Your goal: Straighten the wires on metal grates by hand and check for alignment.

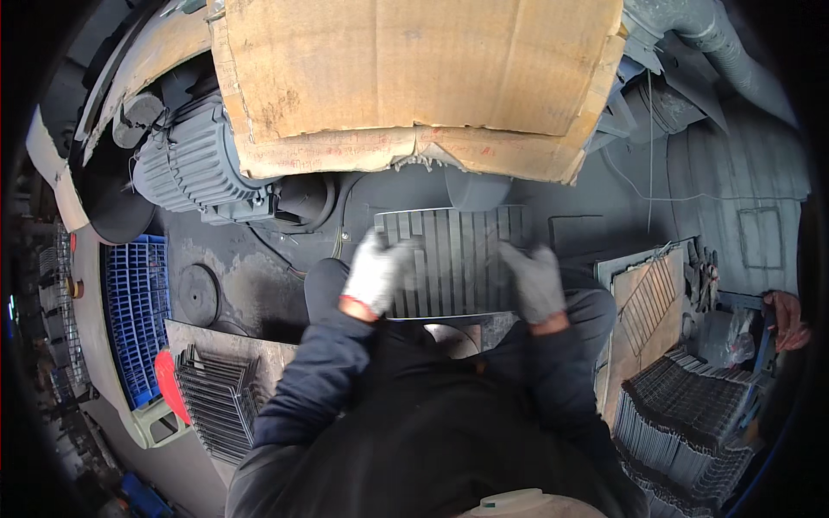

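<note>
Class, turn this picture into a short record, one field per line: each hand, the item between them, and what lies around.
Left hand: gloved, at the slatted panel's left side
Right hand: gloved, at its right side
Grip: blurred, exact hold unclear
Item: dark slatted panel, between the hands
Top: brown cardboard
Upper left: grey ribbed motor
Left: blue grid
Lower left: stacked dark grates
Lower right: stacked dark pieces

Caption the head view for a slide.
Gloved left hand and right hand at opposite sides of a grey striped panel, a ribbed motor at upper left.
</note>
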Demonstrator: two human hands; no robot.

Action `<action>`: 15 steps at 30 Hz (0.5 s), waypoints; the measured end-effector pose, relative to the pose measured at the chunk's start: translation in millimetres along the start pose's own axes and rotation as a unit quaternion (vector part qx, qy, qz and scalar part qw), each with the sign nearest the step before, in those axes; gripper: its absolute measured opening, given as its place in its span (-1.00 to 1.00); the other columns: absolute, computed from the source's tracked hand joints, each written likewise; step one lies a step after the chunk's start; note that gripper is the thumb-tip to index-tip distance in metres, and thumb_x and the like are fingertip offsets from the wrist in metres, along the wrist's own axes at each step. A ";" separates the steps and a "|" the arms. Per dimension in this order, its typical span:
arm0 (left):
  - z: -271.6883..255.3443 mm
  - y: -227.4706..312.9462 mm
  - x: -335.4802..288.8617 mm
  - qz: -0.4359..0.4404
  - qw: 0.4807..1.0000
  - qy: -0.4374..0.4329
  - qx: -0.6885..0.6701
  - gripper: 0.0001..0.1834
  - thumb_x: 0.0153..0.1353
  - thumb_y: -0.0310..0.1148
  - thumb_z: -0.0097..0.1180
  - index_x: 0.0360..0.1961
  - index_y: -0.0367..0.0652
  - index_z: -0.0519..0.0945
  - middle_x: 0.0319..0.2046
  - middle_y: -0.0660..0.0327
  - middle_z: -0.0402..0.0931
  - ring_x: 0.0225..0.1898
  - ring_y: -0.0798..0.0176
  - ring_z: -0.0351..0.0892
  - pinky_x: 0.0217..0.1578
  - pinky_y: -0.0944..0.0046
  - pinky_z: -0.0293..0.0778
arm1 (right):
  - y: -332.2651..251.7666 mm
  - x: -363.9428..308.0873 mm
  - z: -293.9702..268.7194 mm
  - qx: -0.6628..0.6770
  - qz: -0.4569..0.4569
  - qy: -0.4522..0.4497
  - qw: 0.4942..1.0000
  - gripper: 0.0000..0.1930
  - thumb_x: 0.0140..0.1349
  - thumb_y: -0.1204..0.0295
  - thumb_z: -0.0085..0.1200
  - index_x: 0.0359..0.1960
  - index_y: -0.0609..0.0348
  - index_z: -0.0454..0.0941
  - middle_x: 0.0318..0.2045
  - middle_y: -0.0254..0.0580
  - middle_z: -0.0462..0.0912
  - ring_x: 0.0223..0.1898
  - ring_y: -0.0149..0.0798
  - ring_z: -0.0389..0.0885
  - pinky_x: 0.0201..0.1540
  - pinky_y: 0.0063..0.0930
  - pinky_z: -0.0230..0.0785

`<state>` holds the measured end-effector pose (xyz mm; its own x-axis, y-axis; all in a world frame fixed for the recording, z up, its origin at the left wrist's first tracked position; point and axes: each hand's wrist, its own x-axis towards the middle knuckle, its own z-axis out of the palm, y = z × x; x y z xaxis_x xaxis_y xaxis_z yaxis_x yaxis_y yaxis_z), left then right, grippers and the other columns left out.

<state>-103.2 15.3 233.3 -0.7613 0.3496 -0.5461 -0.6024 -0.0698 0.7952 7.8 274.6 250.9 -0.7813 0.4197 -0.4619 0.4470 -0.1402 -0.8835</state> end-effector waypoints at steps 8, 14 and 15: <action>4.4 17.3 19.3 -0.054 0.993 -0.054 0.092 -0.53 0.36 -0.30 0.43 0.11 -0.39 0.54 -0.27 0.15 0.64 -0.37 0.32 0.60 -0.45 0.19 0.61 | -4.4 -8.6 -20.1 -0.015 0.025 0.091 0.995 -0.72 0.41 0.34 0.38 -0.11 0.38 0.74 -0.23 -0.20 0.81 -0.22 -0.41 0.73 -0.18 -0.45 0.52; 41.5 -21.6 25.3 0.024 0.994 -0.077 0.074 -0.43 0.36 -0.19 0.43 0.14 -0.47 0.54 -0.16 -0.02 0.70 -0.23 0.21 0.65 -0.18 0.15 0.66 | -29.3 -24.2 -53.2 0.046 -0.031 0.076 0.996 -0.73 0.41 0.33 0.36 -0.21 0.38 0.72 -0.30 -0.20 0.78 -0.29 -0.39 0.68 -0.20 -0.45 0.51; 27.4 -10.4 18.3 0.008 0.993 -0.071 0.099 -0.41 0.37 -0.18 0.42 0.15 -0.49 0.53 -0.15 -0.04 0.70 -0.23 0.21 0.66 -0.15 0.15 0.65 | -8.6 -11.8 -60.6 0.001 -0.007 0.069 0.998 -0.71 0.40 0.29 0.38 -0.27 0.35 0.72 -0.36 -0.25 0.75 -0.34 -0.41 0.63 -0.24 -0.43 0.47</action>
<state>-104.3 48.1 222.3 -0.7213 0.4784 -0.5009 -0.5204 0.1030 0.8477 39.6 325.2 268.7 -0.7202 0.5407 -0.4348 0.4361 -0.1346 -0.8898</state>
